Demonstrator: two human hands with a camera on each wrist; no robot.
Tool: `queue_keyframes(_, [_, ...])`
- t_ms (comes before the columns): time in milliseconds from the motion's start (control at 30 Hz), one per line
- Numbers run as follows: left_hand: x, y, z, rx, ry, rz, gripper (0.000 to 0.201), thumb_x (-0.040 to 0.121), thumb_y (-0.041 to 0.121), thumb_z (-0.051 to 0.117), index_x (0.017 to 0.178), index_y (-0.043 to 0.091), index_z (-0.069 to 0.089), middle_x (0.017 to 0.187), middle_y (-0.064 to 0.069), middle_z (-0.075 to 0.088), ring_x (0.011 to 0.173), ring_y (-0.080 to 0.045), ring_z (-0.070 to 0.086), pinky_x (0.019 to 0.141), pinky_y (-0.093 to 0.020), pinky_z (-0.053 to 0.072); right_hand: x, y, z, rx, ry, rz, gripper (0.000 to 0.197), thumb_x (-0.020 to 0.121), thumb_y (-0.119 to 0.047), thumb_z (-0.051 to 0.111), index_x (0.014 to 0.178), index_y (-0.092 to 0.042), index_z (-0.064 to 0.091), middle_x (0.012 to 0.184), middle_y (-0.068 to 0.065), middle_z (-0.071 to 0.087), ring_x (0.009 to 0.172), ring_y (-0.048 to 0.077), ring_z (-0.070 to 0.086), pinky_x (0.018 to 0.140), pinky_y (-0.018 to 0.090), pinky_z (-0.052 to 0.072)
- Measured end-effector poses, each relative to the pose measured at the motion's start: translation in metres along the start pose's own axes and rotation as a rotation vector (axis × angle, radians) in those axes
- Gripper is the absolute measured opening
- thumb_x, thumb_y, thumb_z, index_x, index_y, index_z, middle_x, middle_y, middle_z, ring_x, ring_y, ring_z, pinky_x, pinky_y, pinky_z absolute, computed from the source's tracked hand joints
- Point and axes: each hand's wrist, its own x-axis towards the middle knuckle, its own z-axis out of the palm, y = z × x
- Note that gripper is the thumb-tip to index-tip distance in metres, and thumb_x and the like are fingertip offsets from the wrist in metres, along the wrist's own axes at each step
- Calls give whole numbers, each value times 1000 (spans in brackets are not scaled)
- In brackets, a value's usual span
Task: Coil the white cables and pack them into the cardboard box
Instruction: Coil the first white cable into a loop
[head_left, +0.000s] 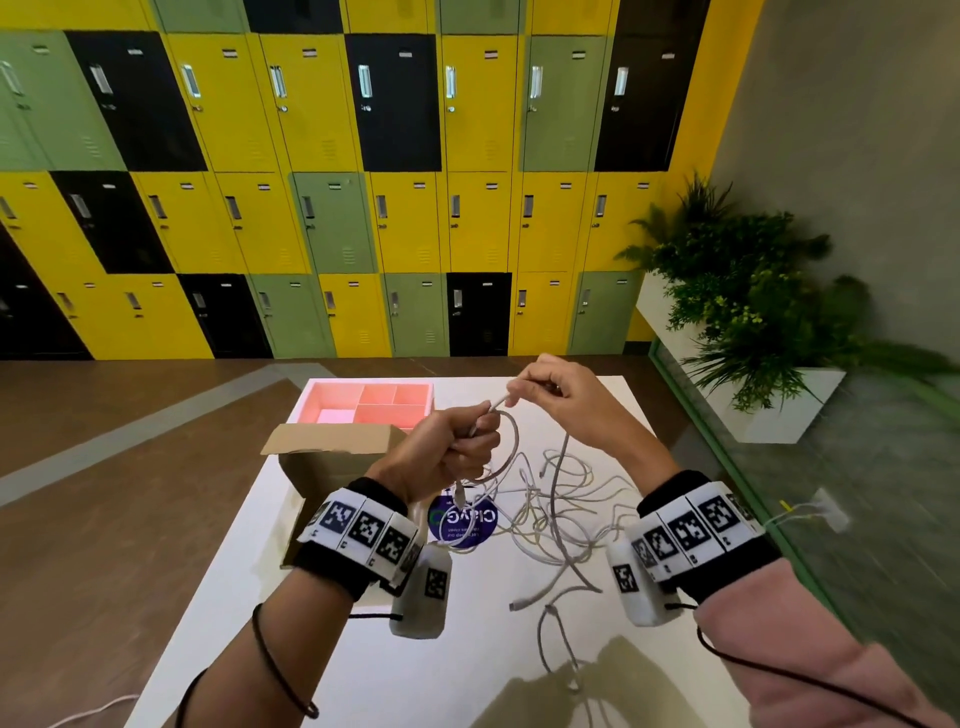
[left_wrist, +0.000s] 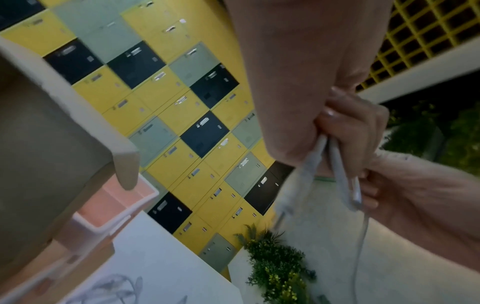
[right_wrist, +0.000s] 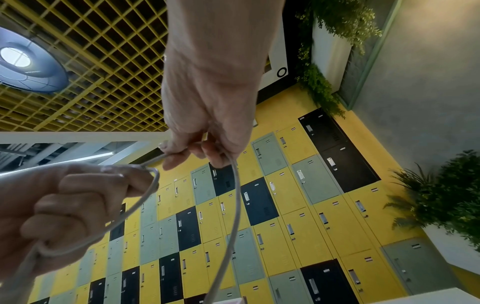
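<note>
White table before lockers | left hand fists a started cable loop, right of cardboard box | right hand pinches the strand above it | light, limp, springy cable: likely best gripped at the loop's crossing.

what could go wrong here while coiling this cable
The cable held between the left hand and right hand trails down into the loose tangle of cables on the table; pulling more loops may snag or drag the others. The coil in the left hand has only a loop or so and could spring open if that grip loosens.
</note>
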Motion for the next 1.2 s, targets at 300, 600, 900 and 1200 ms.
queue_keyframes(300, [0,17,12,-6,16,241,30,100,25,31,89,10,53,50,12,29,39,0,23,39,-17,18,-8,22,14,116,107,62,21,97,-22,51,90,-10,66,75,-11,55,60,-4,45,58,11,33])
queue_keyframes(600, [9,20,10,160,187,411,36,101,27,32,116,1,52,57,1,48,44,-3,43,52,-13,39,-25,23,54,-243,-352,265,27,103,-16,30,116,-11,54,72,-13,47,62,2,42,55,18,32])
queue_keyframes(900, [8,9,-2,387,333,389,23,104,24,33,97,8,48,88,-7,74,82,-19,72,76,-20,52,-23,-19,38,-421,-559,82,31,103,-28,37,114,-10,59,114,10,66,102,25,59,86,37,45])
queue_keyframes(1200, [0,1,7,688,190,217,30,104,19,27,120,11,50,88,-6,70,71,-13,72,69,-26,57,-11,-28,4,-364,-259,-59,23,93,-29,58,86,-8,65,74,1,57,73,10,44,59,19,29])
